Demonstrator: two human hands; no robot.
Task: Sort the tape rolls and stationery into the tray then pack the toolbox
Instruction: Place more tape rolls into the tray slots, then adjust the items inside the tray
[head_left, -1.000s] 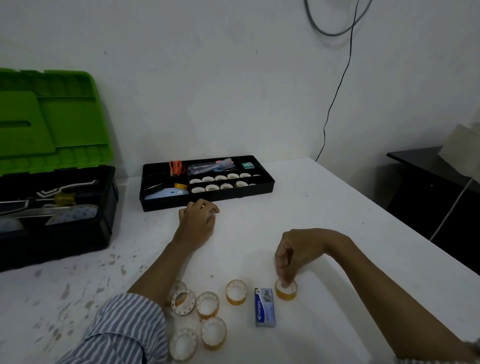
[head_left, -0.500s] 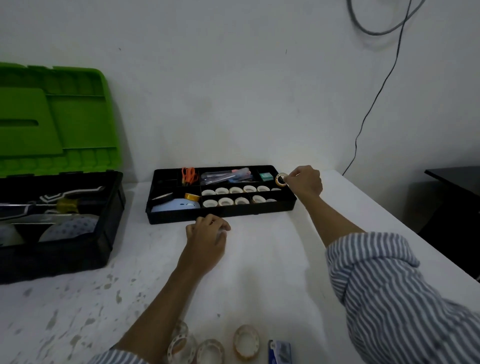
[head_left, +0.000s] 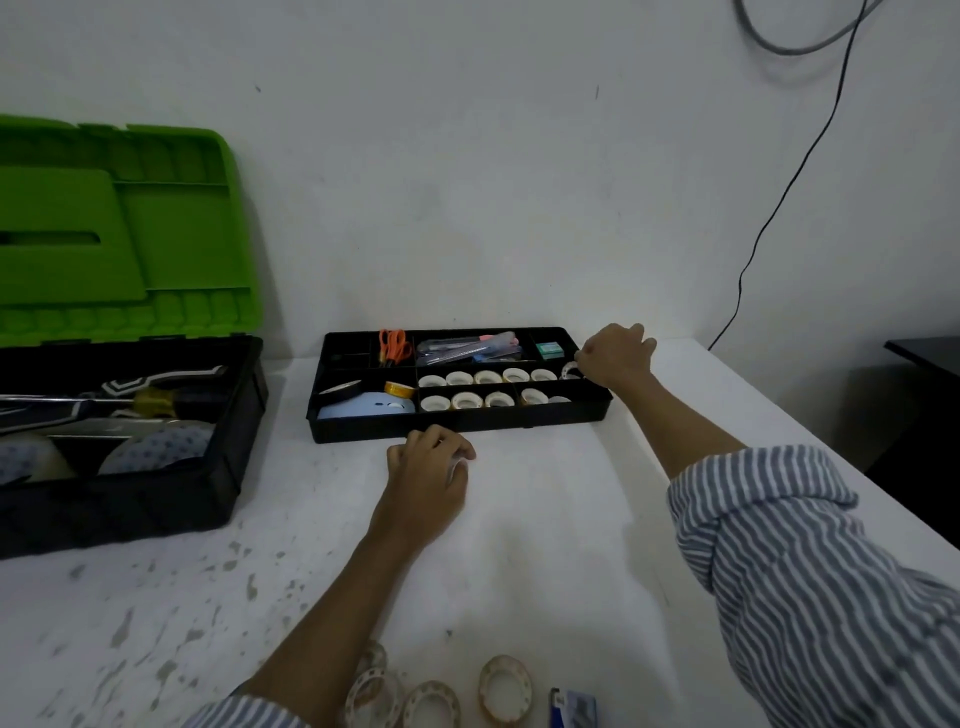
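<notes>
A black compartment tray (head_left: 457, 423) stands at the back of the white table, holding two rows of small tape rolls (head_left: 485, 376), orange scissors (head_left: 393, 345), pens and a green box. My right hand (head_left: 615, 356) reaches over the tray's right end and pinches a small tape roll (head_left: 570, 370) at the end of the back row. My left hand (head_left: 428, 475) rests on the table just in front of the tray, fingers loosely curled and holding nothing. Several loose tape rolls (head_left: 505, 686) and a blue staple box (head_left: 574, 707) lie at the near edge.
The open toolbox (head_left: 119, 499) with its green lid (head_left: 114, 234) raised stands at the left, tools and large rolls inside. A black cable (head_left: 779, 197) hangs down the wall at the right. A dark cabinet (head_left: 924, 364) stands beyond the table's right edge.
My right hand picked a tape roll from the near table, carried it to the tray's right end and has lowered it into the back row. My left hand stayed put.
</notes>
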